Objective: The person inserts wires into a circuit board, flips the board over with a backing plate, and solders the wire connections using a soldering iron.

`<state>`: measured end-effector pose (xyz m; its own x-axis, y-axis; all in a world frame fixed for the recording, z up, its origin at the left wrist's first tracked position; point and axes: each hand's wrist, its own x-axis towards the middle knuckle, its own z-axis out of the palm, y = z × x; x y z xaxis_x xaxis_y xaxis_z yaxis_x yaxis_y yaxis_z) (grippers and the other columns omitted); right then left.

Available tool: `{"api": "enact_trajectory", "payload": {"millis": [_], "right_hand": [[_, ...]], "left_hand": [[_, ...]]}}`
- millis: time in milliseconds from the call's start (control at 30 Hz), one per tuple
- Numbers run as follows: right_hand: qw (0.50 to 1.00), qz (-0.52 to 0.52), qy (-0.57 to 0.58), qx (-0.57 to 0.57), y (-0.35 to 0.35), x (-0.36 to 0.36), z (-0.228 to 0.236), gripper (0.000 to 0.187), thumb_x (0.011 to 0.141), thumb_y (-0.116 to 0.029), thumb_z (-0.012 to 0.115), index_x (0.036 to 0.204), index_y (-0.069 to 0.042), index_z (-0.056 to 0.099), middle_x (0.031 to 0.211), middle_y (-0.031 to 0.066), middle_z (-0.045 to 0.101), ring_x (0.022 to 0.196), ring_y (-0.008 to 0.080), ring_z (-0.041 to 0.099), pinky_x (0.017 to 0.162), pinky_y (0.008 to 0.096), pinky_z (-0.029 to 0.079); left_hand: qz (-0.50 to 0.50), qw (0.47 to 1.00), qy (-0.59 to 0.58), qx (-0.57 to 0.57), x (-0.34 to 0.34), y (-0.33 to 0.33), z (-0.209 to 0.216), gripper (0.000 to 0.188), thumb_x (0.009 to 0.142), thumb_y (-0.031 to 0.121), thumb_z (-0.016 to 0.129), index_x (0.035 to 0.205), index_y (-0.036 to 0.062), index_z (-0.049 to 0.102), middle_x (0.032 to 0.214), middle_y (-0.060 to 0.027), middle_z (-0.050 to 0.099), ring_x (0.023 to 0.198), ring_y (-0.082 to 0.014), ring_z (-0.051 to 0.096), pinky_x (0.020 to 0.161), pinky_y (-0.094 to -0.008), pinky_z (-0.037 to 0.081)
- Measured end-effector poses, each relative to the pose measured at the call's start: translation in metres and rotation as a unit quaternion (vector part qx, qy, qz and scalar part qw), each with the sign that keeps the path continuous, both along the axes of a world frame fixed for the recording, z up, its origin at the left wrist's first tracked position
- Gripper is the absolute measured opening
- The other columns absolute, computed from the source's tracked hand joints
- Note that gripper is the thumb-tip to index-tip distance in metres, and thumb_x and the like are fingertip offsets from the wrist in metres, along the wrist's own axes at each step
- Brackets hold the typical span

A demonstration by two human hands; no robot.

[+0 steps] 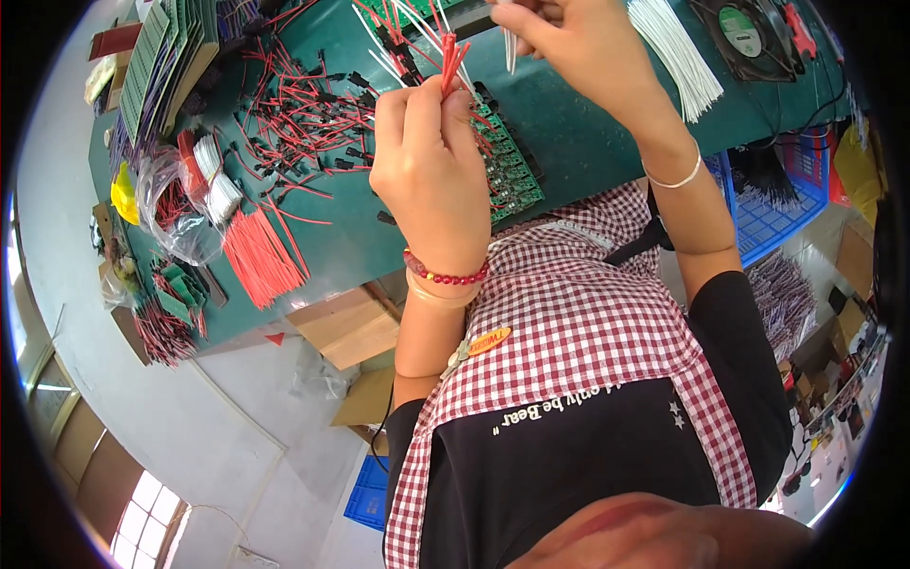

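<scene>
My left hand (428, 171) is closed, thumb against fingers, around a bunch of red wires (450, 64); black connectors and white wires stick out beside it. To its right, higher up, my right hand (592, 57) pinches a few short white wires (511, 52). Part of that hand is cut off by the upper edge. Beneath both hands a green circuit board panel (512, 175) lies on the green table mat. Left of my left hand spreads a loose heap of red wires with black connectors (303, 123).
Cut red wires (261, 256) and a bundled set of white wires (218, 180) lie at the left. Stacked green boards (156, 71) stand far left. At the right are a fan of white wires (675, 57), a black cooling fan (744, 36) and a blue basket (779, 213).
</scene>
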<state>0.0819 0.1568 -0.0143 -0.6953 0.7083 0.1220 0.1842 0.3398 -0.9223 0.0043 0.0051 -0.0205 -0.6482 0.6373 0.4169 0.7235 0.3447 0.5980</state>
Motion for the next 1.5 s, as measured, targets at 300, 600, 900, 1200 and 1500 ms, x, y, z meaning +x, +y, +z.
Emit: {"api": "enact_trajectory", "payload": {"millis": [300,600,900,1200,1500], "right_hand": [[0.993,0.083,0.046,-0.067,-0.023,0.021,-0.052,0.015,0.087,-0.011,0.068,0.092,0.002,0.062,0.068,0.0081,0.063,0.059,0.011,0.057,0.055,0.0269,0.046],[0.995,0.091,0.046,-0.022,-0.027,0.018,-0.059,0.016,0.086,-0.012,0.069,0.088,0.001,0.06,0.066,0.0133,0.061,0.056,0.0204,0.058,0.054,0.0317,0.046],[0.994,0.092,0.04,0.031,-0.026,0.019,-0.055,0.014,0.086,-0.011,0.068,0.09,0.001,0.062,0.067,0.014,0.061,0.056,0.0239,0.059,0.054,0.0334,0.046],[0.992,0.1,0.056,0.047,-0.028,0.017,-0.051,0.013,0.086,-0.009,0.067,0.093,0.001,0.063,0.068,0.0148,0.061,0.056,0.0244,0.059,0.054,0.0329,0.047],[0.99,0.114,0.038,0.071,-0.028,0.018,-0.051,0.013,0.087,-0.01,0.069,0.094,-0.002,0.062,0.072,0.0051,0.062,0.06,0.0116,0.056,0.057,0.0252,0.046]], "left_hand": [[0.009,1.0,0.025,-0.016,-0.005,0.002,-0.008,0.008,0.086,0.004,0.067,0.092,-0.0002,0.069,0.08,-0.0081,0.062,0.059,-0.0171,0.058,0.053,-0.0291,0.046],[0.009,1.0,0.023,-0.019,-0.006,0.002,-0.011,0.007,0.086,0.004,0.067,0.091,-0.0004,0.069,0.079,-0.0076,0.062,0.058,-0.0158,0.057,0.052,-0.0288,0.044],[0.005,1.0,-0.016,-0.017,-0.008,0.001,-0.011,0.008,0.087,0.004,0.066,0.092,-0.0009,0.069,0.08,-0.0076,0.062,0.062,-0.015,0.061,0.055,-0.0278,0.048],[0.007,0.999,-0.004,-0.033,-0.009,0.002,-0.011,0.009,0.087,0.005,0.067,0.093,-0.002,0.068,0.079,-0.008,0.062,0.061,-0.0152,0.061,0.055,-0.0284,0.047],[0.02,0.999,0.011,-0.045,-0.009,0.002,-0.013,0.009,0.088,0.006,0.067,0.093,-0.0006,0.069,0.079,-0.0085,0.061,0.059,-0.0168,0.059,0.054,-0.0297,0.046]]}}
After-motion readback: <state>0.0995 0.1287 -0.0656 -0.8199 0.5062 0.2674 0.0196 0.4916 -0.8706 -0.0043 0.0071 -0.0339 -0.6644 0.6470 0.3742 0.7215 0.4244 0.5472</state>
